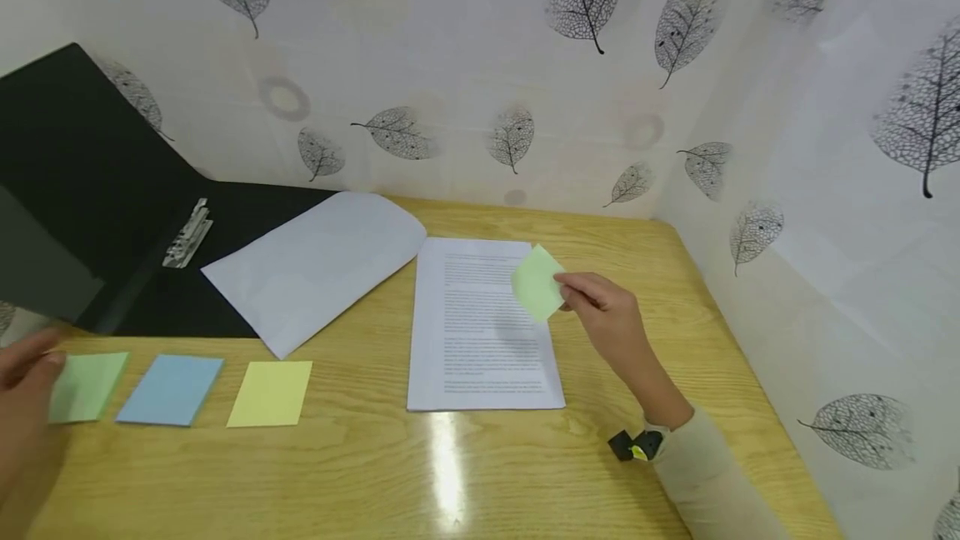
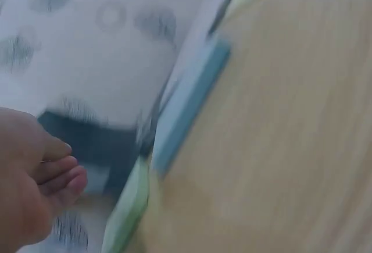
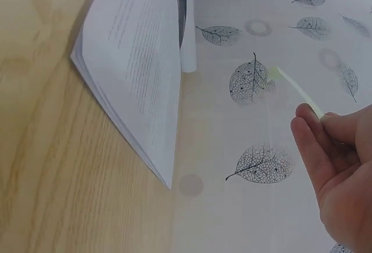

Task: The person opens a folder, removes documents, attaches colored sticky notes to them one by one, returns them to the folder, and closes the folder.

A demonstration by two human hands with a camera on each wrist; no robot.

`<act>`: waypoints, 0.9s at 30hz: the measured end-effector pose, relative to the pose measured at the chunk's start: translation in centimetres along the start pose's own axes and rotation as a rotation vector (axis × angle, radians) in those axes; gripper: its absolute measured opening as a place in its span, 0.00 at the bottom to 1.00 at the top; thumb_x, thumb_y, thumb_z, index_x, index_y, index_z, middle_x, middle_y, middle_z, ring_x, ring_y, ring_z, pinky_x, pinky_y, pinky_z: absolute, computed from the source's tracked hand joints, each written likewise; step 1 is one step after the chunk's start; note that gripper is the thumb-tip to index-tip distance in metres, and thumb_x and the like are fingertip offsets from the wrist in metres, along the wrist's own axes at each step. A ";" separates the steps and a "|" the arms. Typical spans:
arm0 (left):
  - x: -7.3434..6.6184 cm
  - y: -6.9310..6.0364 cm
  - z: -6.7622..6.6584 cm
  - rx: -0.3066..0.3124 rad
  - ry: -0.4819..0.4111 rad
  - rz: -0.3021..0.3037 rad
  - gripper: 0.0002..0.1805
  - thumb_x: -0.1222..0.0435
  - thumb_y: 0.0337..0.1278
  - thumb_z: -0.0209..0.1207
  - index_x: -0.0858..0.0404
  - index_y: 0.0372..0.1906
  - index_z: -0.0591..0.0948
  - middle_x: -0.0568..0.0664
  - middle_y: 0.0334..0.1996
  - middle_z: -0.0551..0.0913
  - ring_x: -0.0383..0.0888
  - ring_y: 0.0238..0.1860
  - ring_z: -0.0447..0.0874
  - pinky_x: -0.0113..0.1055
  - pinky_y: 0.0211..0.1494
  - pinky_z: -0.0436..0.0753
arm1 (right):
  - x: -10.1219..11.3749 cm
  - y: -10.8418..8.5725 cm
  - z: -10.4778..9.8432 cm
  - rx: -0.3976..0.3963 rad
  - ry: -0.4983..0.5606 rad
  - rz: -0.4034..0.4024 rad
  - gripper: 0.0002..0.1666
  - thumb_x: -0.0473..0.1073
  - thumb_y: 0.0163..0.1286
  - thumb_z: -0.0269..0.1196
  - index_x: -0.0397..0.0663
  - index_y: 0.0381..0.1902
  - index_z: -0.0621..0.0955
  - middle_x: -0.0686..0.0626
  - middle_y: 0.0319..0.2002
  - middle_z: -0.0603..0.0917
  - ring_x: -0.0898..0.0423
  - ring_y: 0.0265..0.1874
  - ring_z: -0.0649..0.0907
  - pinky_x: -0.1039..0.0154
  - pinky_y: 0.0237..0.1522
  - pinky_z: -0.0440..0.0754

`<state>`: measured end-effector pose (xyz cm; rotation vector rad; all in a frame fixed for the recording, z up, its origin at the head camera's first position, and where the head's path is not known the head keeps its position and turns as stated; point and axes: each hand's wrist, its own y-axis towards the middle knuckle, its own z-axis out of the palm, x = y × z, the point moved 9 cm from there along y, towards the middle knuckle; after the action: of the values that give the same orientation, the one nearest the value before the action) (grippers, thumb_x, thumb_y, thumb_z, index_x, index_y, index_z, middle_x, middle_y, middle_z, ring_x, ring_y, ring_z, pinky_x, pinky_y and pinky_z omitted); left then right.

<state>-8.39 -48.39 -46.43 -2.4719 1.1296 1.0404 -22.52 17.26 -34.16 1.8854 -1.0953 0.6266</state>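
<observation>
Between thumb and fingers my right hand (image 1: 603,311) pinches a single light green sticky note (image 1: 537,283) by its edge, above the upper right of a stack of printed sheets (image 1: 487,332). In the right wrist view the note (image 3: 299,90) appears nearly edge-on. My left hand (image 1: 26,390) is at the far left beside a pad of green sticky notes (image 1: 88,387), covering part of its left side. The left wrist view is blurred; there the left hand (image 2: 38,177) has loosely bent fingers with nothing visible in them. Whether it touches the pad, I cannot tell.
Blue (image 1: 171,390) and yellow (image 1: 270,394) sticky note pads lie in a row right of the green one. Behind them an open black folder (image 1: 82,190) with a metal clip (image 1: 189,233) has white sheets (image 1: 322,265) partly over it. Leaf-patterned walls (image 1: 450,65) border the wooden table (image 1: 337,473).
</observation>
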 end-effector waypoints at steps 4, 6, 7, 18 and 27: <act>-9.5 -4.1 2.4 0.174 -0.175 0.101 0.24 0.54 0.77 0.51 0.54 0.72 0.73 0.23 0.55 0.78 0.11 0.45 0.68 0.11 0.44 0.71 | 0.5 -0.3 0.3 -0.020 0.029 -0.033 0.14 0.31 0.71 0.63 0.41 0.53 0.86 0.45 0.44 0.88 0.51 0.33 0.87 0.69 0.37 0.86; -14.5 -6.6 4.1 0.240 -0.266 0.263 0.23 0.56 0.74 0.56 0.59 0.68 0.77 0.21 0.49 0.80 0.12 0.43 0.73 0.10 0.40 0.74 | 1.0 -0.5 0.6 -0.022 0.032 -0.050 0.15 0.31 0.71 0.63 0.42 0.53 0.86 0.45 0.43 0.88 0.51 0.33 0.87 0.70 0.35 0.85; -16.7 -7.9 5.2 0.289 -0.334 0.326 0.23 0.57 0.73 0.57 0.60 0.67 0.78 0.22 0.48 0.81 0.14 0.45 0.76 0.12 0.42 0.76 | 1.3 -0.6 0.7 -0.023 0.032 -0.060 0.15 0.30 0.70 0.63 0.42 0.53 0.86 0.45 0.42 0.88 0.52 0.32 0.87 0.71 0.34 0.84; -31.0 -18.9 16.9 0.858 -0.743 0.550 0.20 0.60 0.71 0.60 0.59 0.63 0.80 0.49 0.57 0.84 0.40 0.57 0.83 0.29 0.57 0.82 | 4.2 -1.8 2.9 -0.024 -0.007 -0.202 0.15 0.28 0.68 0.65 0.40 0.51 0.87 0.45 0.43 0.89 0.60 0.33 0.82 0.75 0.35 0.80; -34.3 -19.8 20.7 1.010 -0.980 0.356 0.25 0.62 0.70 0.61 0.67 0.67 0.74 0.60 0.58 0.82 0.50 0.53 0.87 0.37 0.58 0.83 | 8.4 -3.6 5.3 -0.017 -0.335 -0.574 0.15 0.25 0.66 0.64 0.39 0.49 0.87 0.44 0.45 0.90 0.48 0.45 0.89 0.63 0.46 0.86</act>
<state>-19.90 -5.77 -39.30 -0.8282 1.2518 1.1266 -15.27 9.89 -32.16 2.2033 -0.6896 -0.0248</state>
